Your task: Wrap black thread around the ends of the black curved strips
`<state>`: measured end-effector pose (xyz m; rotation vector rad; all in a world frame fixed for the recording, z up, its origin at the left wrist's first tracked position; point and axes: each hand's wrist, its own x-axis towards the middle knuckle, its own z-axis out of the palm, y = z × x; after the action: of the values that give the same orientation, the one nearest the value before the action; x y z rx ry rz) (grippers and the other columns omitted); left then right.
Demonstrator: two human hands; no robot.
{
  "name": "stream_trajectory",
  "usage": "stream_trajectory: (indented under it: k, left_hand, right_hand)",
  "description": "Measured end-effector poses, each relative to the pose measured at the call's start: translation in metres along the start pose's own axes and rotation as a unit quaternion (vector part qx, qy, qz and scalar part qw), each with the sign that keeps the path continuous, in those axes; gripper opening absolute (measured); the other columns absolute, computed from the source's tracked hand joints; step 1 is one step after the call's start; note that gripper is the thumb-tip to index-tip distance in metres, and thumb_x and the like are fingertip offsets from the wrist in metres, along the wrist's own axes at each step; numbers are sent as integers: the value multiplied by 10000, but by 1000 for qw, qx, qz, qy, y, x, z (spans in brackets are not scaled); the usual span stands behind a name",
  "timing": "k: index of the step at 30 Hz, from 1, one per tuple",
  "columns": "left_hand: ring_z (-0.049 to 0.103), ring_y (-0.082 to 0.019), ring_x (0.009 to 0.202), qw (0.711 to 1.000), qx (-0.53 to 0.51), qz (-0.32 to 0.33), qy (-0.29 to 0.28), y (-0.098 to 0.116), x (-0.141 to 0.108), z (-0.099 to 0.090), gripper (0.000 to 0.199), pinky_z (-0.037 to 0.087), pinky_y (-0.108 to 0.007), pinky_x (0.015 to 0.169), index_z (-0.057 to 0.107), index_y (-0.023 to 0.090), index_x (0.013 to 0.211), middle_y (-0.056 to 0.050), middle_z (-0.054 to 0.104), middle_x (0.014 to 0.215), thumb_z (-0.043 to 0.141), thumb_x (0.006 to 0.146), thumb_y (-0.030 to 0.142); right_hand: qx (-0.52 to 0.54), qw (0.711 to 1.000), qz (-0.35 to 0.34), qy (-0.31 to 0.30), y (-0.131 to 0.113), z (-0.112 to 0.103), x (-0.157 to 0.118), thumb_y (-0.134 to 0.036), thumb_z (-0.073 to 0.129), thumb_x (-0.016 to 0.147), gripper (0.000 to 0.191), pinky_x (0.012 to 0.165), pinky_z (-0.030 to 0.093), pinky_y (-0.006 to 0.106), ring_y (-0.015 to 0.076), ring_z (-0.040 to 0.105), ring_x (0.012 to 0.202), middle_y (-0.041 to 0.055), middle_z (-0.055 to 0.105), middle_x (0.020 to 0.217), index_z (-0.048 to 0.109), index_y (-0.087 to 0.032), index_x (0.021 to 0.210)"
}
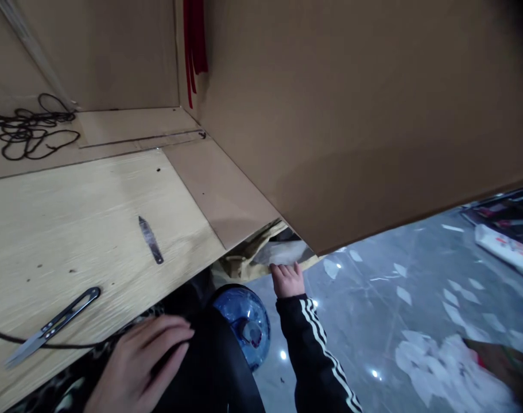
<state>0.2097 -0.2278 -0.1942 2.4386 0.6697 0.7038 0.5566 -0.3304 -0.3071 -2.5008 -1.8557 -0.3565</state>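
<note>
Your left hand (134,367) lies curled over something black and glossy (209,367), though you can't tell whether it grips. Your right hand (287,281), in a black sleeve with white stripes (313,350), is half-curled, its fingers (282,268) at a beige cloth (265,258) under a cardboard panel (351,115); any grip is unclear. A blue water jug (244,324) sits between your hands, above the polished floor (386,287). On the wooden desk (80,229) lie thread snips (52,327) and a narrow blade (151,240); a dark cord (28,129) lies coiled beyond them.
</note>
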Motion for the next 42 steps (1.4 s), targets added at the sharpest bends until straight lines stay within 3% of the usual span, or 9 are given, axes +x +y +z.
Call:
stream_trajectory:
  k: [5,10,14,20,24,30,33,35,42]
  left_hand:
    - [494,-227,1245,999,-24,2,-49,7,44,38,282,457,-394,1026,654,333,1120,-55,508,1345,485,923,224]
    - [324,-339,1374,994,-30,-25,-105,16,74,76,271,325,-563,1096,668,328,1136,-84,358,1496,528,904,323]
    - [345,-382,1351,986,-46,-98,-125,4,85,108,287,317,-614,1079,647,282,1152,-100,379,1488,583,877,336]
    - [622,-226,1015,956,-141,-208,-154,-43,90,140,335,535,-448,861,564,170,1186,-85,609,1191,593,896,336]
    - [637,-206,948,937,-216,-221,-163,-51,75,133,295,549,-414,815,586,159,1133,-72,632,1125,590,898,337]
    - [614,-176,842,911,-305,-237,-145,-32,45,94,237,528,-369,751,592,153,1026,-39,623,987,581,896,350]
    - [559,-166,811,894,-347,-249,-134,-22,40,79,102,482,-348,749,541,170,950,-6,558,891,548,849,187]
    - [523,-167,817,884,-369,-251,-138,-15,39,74,221,444,-341,774,504,188,915,6,516,864,483,732,65]
    - [460,-200,911,859,-406,-263,-168,-5,39,73,323,340,-353,856,454,209,901,-14,463,911,397,618,65]
  right_hand:
    - [38,992,-98,73,-33,-22,-21,-196,528,907,142,877,408,370,157,562,677,-17,602,656,652,-178,841]
    - [59,985,-126,103,-66,-46,-46,-91,490,888,231,918,350,344,146,523,626,-16,581,580,667,-202,791]
    - [66,984,-116,116,-68,-53,-53,-80,467,900,257,858,363,325,146,509,611,-9,579,571,671,-187,787]
    - [92,983,-98,124,-70,-59,-50,-100,416,930,309,793,365,306,147,483,594,2,565,555,643,-179,735]
    - [126,979,-109,116,-75,-78,-53,-142,361,968,363,694,360,295,155,451,577,12,540,549,618,-167,712]
    - [174,973,-117,94,-82,-111,-61,-136,383,963,304,685,354,298,163,453,605,16,543,572,627,-152,782]
    - [194,971,-119,74,-81,-124,-62,-125,393,947,272,703,361,311,169,466,615,24,558,589,636,-147,828]
    - [208,969,-121,55,-77,-130,-62,-127,378,945,284,689,364,317,171,472,607,27,567,592,638,-152,833]
    - [270,938,-182,-116,-53,-130,-44,-440,303,1002,455,536,429,242,116,550,544,-12,607,602,623,-194,792]
